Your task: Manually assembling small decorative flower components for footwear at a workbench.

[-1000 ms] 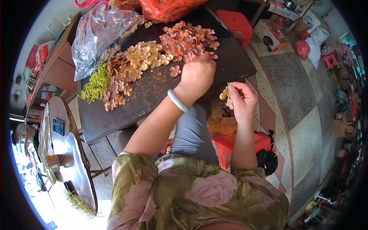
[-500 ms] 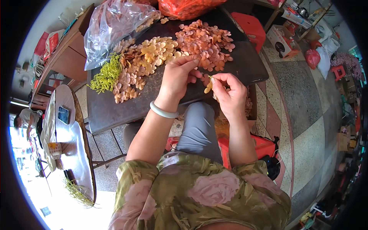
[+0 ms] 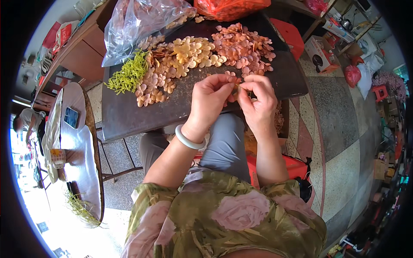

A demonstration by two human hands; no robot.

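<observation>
Floral fabric in green and pink covers your shoulders at the lower edge, and both bare forearms reach up from it toward the board. A pale bangle (image 3: 189, 139) sits on your left wrist. Your left hand (image 3: 211, 96) and right hand (image 3: 258, 103) meet at the near edge of the dark board (image 3: 142, 118), fingertips touching, both pinched on one small pink petal piece (image 3: 235, 86) held between them; how firmly each hand grips it cannot be told, since the fingers hide most of it. Grey trousers show under your hands, with a red stool (image 3: 292, 165) just beside your right forearm. On the board beyond your hands lie loose flower pieces in sorted heaps: a tan heap (image 3: 155, 84) to the left, a pale yellow heap (image 3: 195, 51) in the middle, a pink heap (image 3: 247, 49) to the right and nearest your fingers. A bunch of yellow-green strands (image 3: 127, 75) lies at the left end, touching the tan heap. Farther back, a clear plastic bag (image 3: 137, 23) rests on the far left corner and an orange bag (image 3: 230, 6) at the far edge. Left of the board stands a round dark table (image 3: 81, 150) with a phone (image 3: 71, 117) on it.
</observation>
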